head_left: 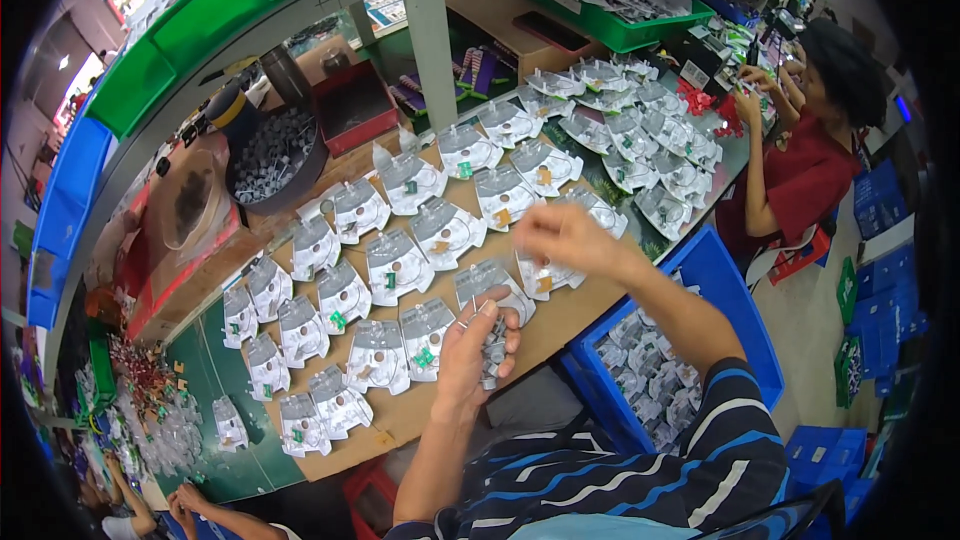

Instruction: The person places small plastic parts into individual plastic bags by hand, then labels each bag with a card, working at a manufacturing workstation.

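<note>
White-and-grey housings (pixel 398 258) lie in rough rows on brown cardboard (pixel 405 416). Progress, judged: many bear a green piece (pixel 465 169) or tan piece (pixel 544 177); some show neither; whether grey parts are seated, too small to tell. Left hand (pixel 468 342) curled round small grey parts (pixel 494 348); right hand (pixel 572 240) apart from it, blurred above the housings, grip cannot be told. Surface: cardboard over green tabletop (pixel 262 445). Room: blue bin (pixel 742 302) of loose pieces (pixel 645 370) alongside; co-worker (pixel 800 180) at right
</note>
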Tool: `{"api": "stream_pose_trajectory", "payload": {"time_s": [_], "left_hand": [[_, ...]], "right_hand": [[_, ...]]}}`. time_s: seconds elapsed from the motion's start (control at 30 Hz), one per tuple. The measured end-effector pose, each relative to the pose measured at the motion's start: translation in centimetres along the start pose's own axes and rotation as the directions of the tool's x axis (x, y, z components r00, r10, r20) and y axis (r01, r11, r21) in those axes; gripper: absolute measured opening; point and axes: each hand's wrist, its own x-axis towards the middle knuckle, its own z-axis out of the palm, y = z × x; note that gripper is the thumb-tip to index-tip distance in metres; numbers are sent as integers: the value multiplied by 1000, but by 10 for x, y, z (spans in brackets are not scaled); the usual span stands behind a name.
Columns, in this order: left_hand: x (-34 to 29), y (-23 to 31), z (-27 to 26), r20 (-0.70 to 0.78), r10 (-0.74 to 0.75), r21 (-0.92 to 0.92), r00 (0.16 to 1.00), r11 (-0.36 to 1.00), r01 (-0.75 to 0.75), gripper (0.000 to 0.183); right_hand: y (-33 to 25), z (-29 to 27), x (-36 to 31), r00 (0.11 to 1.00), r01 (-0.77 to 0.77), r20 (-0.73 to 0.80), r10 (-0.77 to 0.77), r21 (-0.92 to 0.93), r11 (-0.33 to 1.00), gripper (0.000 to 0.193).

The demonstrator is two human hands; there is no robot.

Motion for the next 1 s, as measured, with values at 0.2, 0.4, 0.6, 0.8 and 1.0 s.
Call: {"api": "stream_pose_trajectory", "payload": {"time_s": [0.2,0.4,0.6,0.8,1.0], "left_hand": [[0,8,6,83,-26,28,996,999,24,33],[-8,13,-3,66,-97,31,993,995,95,34],[-10,17,-5,130,-114,49,985,993,109,40],[-21,16,-6,106,-93,59,990,994,87,47],[-31,18,-4,68,-55,81,996,996,49,54]], "right_hand": [[56,-75,127,767,-149,-572,-290,-600,786,20],[84,-76,156,798,-252,-540,-268,-702,666,19],[82,-81,165,859,-196,-426,-283,-786,587,18],[84,-83,166,863,-222,-433,-258,-786,578,20],[82,-84,166,889,-251,-418,-188,-787,564,22]]}}
